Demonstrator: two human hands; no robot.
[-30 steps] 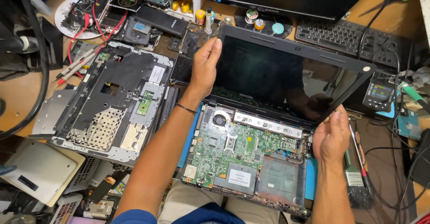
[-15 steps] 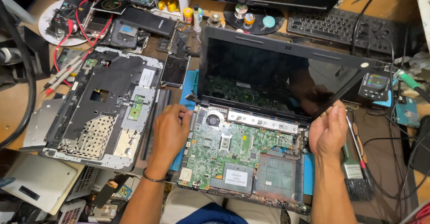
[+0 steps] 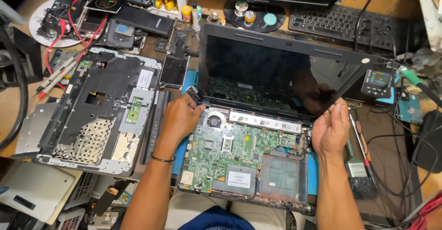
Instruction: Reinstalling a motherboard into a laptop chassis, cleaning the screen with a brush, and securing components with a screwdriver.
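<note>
Opened laptop (image 3: 258, 133) at centre of cluttered bench, base stripped, green motherboard (image 3: 230, 152) and small fan (image 3: 214, 119) exposed, sitting on blue mat (image 3: 313, 172). Dark screen (image 3: 262, 69) upright, tilted back, still joined at hinge line. Left hand (image 3: 180, 117) at left hinge corner, fingers curled narrow, pinching hinge bracket (image 3: 193, 94). Right hand (image 3: 330, 128) at right hinge corner, fingers half closed on lower right edge of screen; exact grip cannot tell. Just left of laptop: removed palmrest cover (image 3: 99, 110), upside down, long black battery (image 3: 156, 119) between them. Right of base: brush (image 3: 358, 168), cables. Behind screen: keyboard (image 3: 340, 23), monitor foot, small bottles. Far left back: multimeter with red leads (image 3: 69, 18).
</note>
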